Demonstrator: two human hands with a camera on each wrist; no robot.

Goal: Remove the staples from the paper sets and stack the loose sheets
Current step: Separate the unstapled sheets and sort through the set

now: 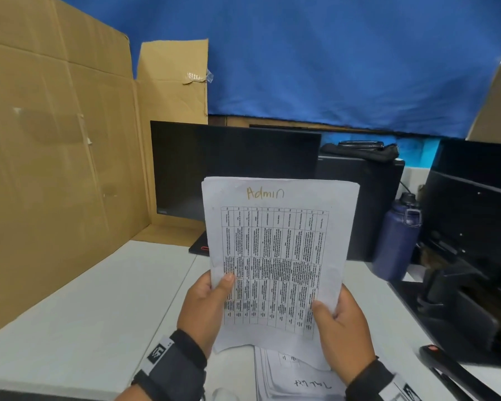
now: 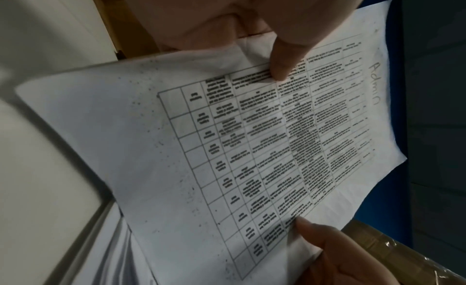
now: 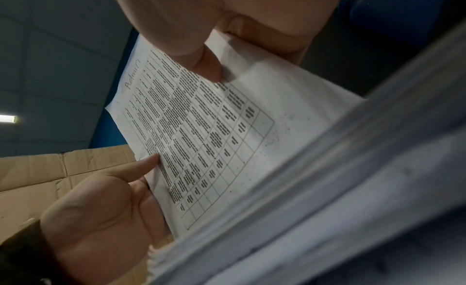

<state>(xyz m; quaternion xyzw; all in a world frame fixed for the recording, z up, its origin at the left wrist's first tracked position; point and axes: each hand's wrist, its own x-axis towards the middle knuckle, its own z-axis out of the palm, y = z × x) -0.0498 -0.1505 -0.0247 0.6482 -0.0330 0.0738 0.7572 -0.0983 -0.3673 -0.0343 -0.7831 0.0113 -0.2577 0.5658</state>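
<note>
I hold a set of white sheets upright above the desk; its top page has a printed table and "Admin" handwritten at the top. My left hand grips the lower left edge, thumb on the front. My right hand grips the lower right edge the same way. Both wrist views show the same paper set with a thumb pressed on the table print. No staple is visible. A stack of other sheets lies on the desk beneath my hands. A black stapler or staple remover lies at the right.
A dark monitor stands behind the papers, with flattened cardboard to the left. A blue water bottle and black equipment crowd the right side. The white desk stretches to the left.
</note>
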